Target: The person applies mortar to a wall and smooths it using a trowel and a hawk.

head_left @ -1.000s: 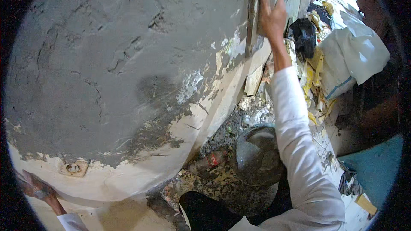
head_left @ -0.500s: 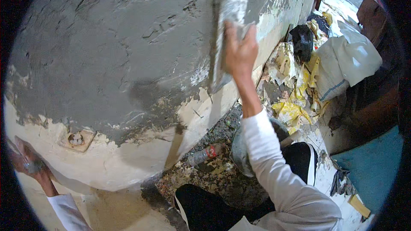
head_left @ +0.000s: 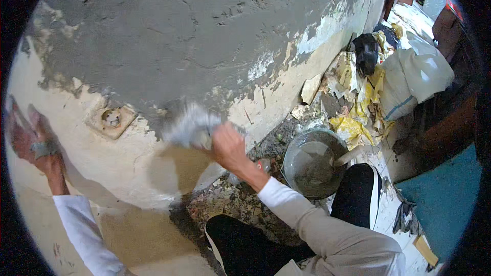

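My right hand is closed round the handle of a plastering trowel, blurred by motion. The blade lies against the wall at the lower edge of the grey wet plaster. At the far left, my left hand rests on the bare cream wall, fingers stretched out and nothing held. A grey patch shows near its wrist. Between the two hands sits a square wall socket, spattered with plaster. A bucket of grey mix stands right of my right forearm, with a pale handle leaning over its rim.
Crumbled plaster covers the floor along the wall, with a plastic bottle partly behind my right wrist. Beyond the bucket are torn yellow scraps, a black bag and a white sack. My black shoes flank the debris.
My right hand has swept the trowel down and left from high on the plaster to its lower edge near the socket. The bucket now shows more fully. My left hand stays on the wall.
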`<state>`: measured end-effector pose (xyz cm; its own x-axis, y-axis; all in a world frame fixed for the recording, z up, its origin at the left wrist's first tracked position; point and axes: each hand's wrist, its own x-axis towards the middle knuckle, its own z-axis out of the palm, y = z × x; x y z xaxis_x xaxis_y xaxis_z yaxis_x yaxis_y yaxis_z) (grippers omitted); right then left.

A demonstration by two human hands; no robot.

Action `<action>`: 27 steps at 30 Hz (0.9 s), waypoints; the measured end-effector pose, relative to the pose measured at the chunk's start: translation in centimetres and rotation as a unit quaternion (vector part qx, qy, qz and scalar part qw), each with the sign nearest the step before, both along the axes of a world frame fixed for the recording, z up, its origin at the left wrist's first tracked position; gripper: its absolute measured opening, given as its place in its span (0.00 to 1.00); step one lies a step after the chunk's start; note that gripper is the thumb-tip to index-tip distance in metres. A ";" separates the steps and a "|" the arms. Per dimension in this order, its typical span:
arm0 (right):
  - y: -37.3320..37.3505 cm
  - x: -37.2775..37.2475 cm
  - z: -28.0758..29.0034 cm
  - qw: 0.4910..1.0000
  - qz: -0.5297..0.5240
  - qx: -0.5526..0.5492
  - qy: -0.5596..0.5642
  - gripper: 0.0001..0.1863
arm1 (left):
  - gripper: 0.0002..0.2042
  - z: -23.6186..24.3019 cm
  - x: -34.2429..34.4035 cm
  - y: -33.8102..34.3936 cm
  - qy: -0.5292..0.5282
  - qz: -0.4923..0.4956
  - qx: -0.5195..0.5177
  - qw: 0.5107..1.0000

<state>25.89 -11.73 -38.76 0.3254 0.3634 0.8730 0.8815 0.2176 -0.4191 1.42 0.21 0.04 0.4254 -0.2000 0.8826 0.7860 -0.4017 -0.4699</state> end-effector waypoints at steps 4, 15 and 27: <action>-5.1 -1.1 -3.6 0.961 0.062 -0.112 0.244 0.21 | 0.29 -0.2 -2.5 0.6 0.005 0.028 0.066 0.997; 0.1 15.9 26.4 0.978 -0.131 0.077 0.144 0.28 | 0.30 -0.8 -1.2 -0.3 -0.065 0.035 0.039 0.996; 1.7 -0.1 20.4 0.988 -0.121 0.086 -0.039 0.23 | 0.32 -1.0 -1.8 1.5 -0.057 0.028 0.045 0.997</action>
<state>25.75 -10.00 -18.34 0.3137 0.1277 0.9409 0.9447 0.0584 -0.3228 -0.39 1.75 -0.99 0.3356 -0.2593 0.9056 0.8569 -0.3153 -0.4078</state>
